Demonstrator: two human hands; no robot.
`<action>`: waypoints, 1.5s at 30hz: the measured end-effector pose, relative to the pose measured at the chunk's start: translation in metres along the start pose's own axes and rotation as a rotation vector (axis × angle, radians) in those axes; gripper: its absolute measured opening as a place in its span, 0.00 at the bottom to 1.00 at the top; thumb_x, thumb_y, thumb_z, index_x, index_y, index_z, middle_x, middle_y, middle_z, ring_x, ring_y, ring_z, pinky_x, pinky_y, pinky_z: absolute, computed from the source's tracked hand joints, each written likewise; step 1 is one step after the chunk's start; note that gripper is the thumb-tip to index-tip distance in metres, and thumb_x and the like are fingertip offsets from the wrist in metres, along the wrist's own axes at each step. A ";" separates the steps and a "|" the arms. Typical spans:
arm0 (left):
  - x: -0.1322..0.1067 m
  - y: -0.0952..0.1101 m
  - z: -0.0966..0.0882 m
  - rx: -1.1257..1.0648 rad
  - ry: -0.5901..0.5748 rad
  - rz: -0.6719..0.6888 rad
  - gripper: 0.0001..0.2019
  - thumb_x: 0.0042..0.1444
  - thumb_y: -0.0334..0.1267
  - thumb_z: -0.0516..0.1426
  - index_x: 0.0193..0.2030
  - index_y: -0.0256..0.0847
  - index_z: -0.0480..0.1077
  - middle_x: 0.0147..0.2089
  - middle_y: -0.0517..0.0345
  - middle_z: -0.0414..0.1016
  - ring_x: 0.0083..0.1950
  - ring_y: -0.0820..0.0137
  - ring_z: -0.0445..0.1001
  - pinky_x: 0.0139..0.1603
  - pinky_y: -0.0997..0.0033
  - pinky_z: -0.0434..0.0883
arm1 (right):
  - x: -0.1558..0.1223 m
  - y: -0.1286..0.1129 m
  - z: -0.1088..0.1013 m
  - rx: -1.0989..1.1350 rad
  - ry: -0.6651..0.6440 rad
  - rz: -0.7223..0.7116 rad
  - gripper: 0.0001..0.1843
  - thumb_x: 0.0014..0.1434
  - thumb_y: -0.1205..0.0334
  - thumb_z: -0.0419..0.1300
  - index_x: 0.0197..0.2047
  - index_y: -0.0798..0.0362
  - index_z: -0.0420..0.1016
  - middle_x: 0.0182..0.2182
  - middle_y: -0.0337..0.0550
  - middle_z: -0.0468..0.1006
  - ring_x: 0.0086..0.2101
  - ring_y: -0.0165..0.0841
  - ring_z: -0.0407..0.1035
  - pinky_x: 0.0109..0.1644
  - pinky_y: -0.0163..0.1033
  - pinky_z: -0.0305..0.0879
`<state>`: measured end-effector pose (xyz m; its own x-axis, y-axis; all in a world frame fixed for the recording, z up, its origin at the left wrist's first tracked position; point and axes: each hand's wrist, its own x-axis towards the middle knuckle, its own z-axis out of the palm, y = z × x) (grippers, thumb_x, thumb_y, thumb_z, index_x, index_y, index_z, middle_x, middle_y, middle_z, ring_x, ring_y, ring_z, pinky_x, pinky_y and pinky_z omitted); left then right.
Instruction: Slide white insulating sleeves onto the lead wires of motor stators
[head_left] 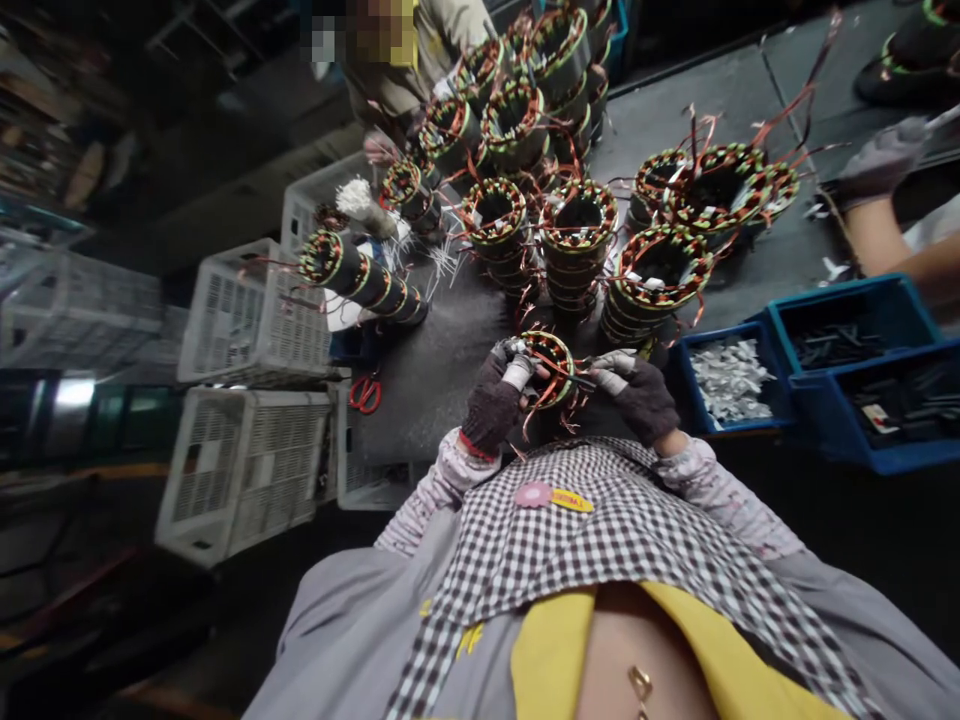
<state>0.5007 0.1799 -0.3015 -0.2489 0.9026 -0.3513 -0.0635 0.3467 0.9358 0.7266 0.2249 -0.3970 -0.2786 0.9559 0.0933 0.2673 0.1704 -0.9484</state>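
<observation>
A small motor stator (550,405), a ring wound with copper wire and green-edged, stands at the table's near edge in front of my apron. My left hand (495,395), in a dark knitted glove with pale wrapped fingertips, is closed on its left rim. On the other side, my right hand (641,392), gloved the same way, pinches a thin dark lead that runs out from the stator's right side. Whether this lead is bare wire or sleeved I cannot tell. Loose copper wire ends hang from the stator toward the apron. The fingertips partly hide its rim.
Stacked stators (579,225) crowd the table beyond my hands. Red scissors (365,394) lie left. Blue bins hold white pieces (731,380) and dark strips (836,345) at right. White crates (240,460) stand left. Co-workers are at the far side and right, one gloved hand (885,160) showing.
</observation>
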 end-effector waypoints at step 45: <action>0.023 0.003 -0.003 0.410 -0.097 0.179 0.03 0.67 0.38 0.67 0.43 0.44 0.85 0.47 0.50 0.89 0.51 0.55 0.83 0.64 0.56 0.78 | 0.065 0.011 0.009 0.209 -0.367 0.409 0.25 0.61 0.36 0.73 0.31 0.50 0.82 0.35 0.46 0.89 0.40 0.44 0.83 0.55 0.51 0.81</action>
<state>0.4924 0.2010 -0.3068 -0.1283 0.9705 -0.2040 0.3655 0.2375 0.9000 0.7034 0.2869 -0.4035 -0.5018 0.7824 -0.3687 0.2433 -0.2814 -0.9282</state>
